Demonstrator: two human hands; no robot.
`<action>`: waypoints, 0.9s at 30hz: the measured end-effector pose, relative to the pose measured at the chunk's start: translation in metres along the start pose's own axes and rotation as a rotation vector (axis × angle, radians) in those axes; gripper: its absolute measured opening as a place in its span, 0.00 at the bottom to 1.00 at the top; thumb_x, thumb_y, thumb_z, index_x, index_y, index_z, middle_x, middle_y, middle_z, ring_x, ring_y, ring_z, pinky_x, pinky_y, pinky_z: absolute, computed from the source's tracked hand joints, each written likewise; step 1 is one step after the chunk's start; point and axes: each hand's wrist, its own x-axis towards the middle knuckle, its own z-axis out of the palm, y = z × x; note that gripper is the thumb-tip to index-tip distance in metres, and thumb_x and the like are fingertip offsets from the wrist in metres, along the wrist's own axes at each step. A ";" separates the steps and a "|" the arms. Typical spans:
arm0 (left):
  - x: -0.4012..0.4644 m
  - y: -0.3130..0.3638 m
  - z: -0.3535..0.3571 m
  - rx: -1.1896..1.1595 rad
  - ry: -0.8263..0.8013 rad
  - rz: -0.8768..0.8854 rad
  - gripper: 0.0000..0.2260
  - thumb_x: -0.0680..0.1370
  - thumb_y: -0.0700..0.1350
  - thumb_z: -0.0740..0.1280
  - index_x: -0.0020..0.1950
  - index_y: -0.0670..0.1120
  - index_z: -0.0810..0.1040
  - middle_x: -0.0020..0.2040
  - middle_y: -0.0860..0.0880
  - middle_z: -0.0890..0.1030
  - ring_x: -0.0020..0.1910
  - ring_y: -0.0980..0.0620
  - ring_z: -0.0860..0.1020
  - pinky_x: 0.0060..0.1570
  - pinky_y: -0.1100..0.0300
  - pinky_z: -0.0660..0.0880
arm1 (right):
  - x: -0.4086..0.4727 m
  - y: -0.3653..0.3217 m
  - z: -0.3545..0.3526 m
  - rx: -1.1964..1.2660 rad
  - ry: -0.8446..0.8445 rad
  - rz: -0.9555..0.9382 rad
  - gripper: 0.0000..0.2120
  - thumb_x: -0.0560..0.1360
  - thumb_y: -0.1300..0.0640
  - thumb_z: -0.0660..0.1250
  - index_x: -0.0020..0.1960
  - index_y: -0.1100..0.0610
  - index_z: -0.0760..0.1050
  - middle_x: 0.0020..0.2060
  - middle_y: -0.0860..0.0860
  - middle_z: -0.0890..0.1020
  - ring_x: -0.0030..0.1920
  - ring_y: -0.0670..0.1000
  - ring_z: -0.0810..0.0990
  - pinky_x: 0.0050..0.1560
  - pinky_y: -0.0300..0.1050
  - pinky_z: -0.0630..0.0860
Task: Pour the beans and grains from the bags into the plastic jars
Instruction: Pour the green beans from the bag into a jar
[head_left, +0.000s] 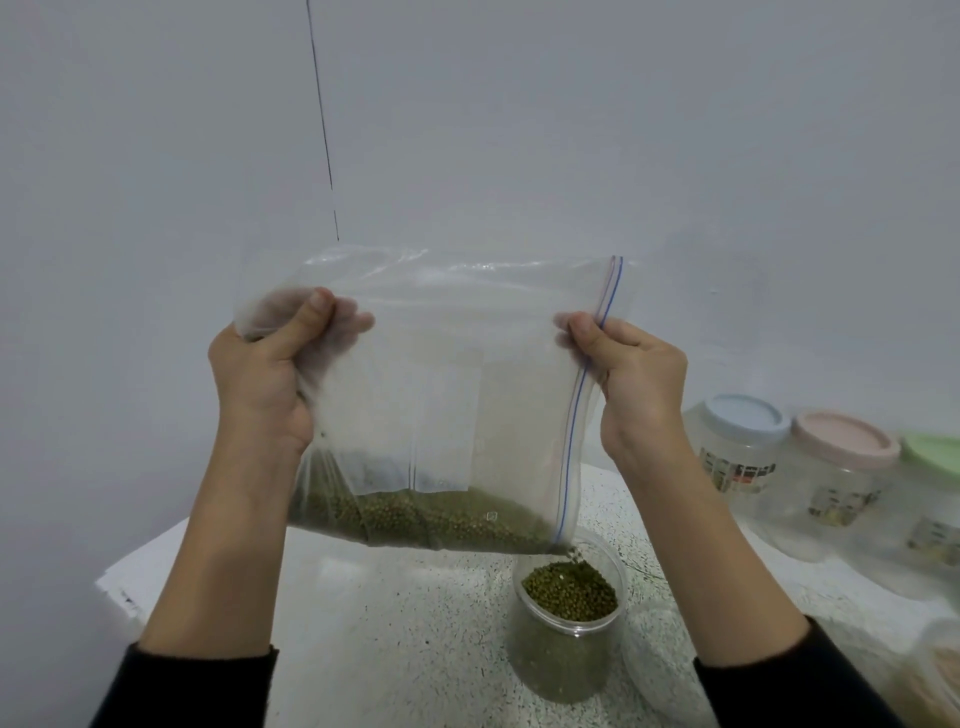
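The left hand (270, 374) grips the bunched closed end of a clear zip bag (441, 395), with the thumb on the near face and the fingers curled behind the plastic. The black sleeve (192, 686) covers the left forearm near the bottom edge of the view.

The zip bag is held up above the speckled counter (395, 623), turned on its side so that the zip strip (576, 415), marked with a blue line, runs down the right side. Green beans (415, 519) lie along the lower edge of the bag, sloping down toward its lower right corner. That corner sits just above the mouth of an open plastic jar (569, 623). A few beans are visible falling from the corner into the jar.

The open plastic jar stands upright on the counter and is filled with green beans close to its neck. A clear round lid (660, 660) lies on the counter just beside the jar, on its right.

The right hand (634, 384) pinches the zip strip edge of the bag between thumb and curled fingers.

Against the wall at far right stand three closed jars: one with a blue lid (743, 418), one with a pink lid (847, 439), and one with a green lid (935, 449), partly cut off by the frame edge.
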 end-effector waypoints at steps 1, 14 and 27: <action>0.001 0.000 0.000 -0.003 0.001 0.005 0.06 0.57 0.44 0.76 0.29 0.45 0.83 0.30 0.48 0.83 0.31 0.52 0.82 0.38 0.60 0.80 | 0.001 0.001 0.001 -0.006 -0.005 0.003 0.03 0.71 0.65 0.71 0.40 0.59 0.82 0.35 0.48 0.85 0.37 0.46 0.82 0.45 0.35 0.77; 0.002 0.005 0.000 -0.016 -0.011 0.026 0.02 0.59 0.42 0.75 0.29 0.45 0.83 0.30 0.49 0.82 0.32 0.53 0.82 0.40 0.59 0.80 | 0.007 0.000 0.002 -0.015 -0.066 0.037 0.03 0.71 0.64 0.70 0.45 0.62 0.82 0.37 0.48 0.85 0.37 0.45 0.82 0.43 0.33 0.76; 0.001 0.010 -0.001 0.046 0.002 0.024 0.09 0.67 0.38 0.69 0.28 0.46 0.83 0.29 0.50 0.82 0.31 0.53 0.82 0.41 0.61 0.80 | -0.001 -0.002 0.001 -0.029 -0.078 0.038 0.02 0.71 0.64 0.71 0.41 0.60 0.82 0.37 0.50 0.86 0.38 0.47 0.83 0.45 0.35 0.78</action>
